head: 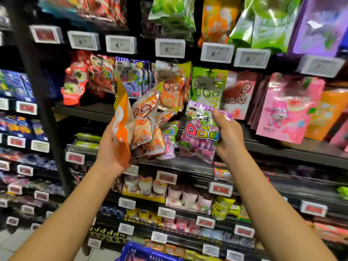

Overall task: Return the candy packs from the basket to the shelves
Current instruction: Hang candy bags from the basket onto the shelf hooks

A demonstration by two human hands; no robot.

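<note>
Two hands are up in front of the shelves point(282, 147). The left hand point(111, 149) grips a bunch of candy packs point(143, 127), mostly orange. The right hand point(227, 135) holds one purple grape pack point(199, 132) by its side. The blue basket point(143, 252) sits low and near, between the arms.

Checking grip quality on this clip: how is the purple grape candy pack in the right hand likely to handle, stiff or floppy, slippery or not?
The purple grape candy pack is probably floppy: it hangs from the right hand, which pinches it near its top edge. Its glossy film looks slippery, so a light pinch may slide. It seems light, since one hand carries it, as the left hand carries several orange packs.
</note>
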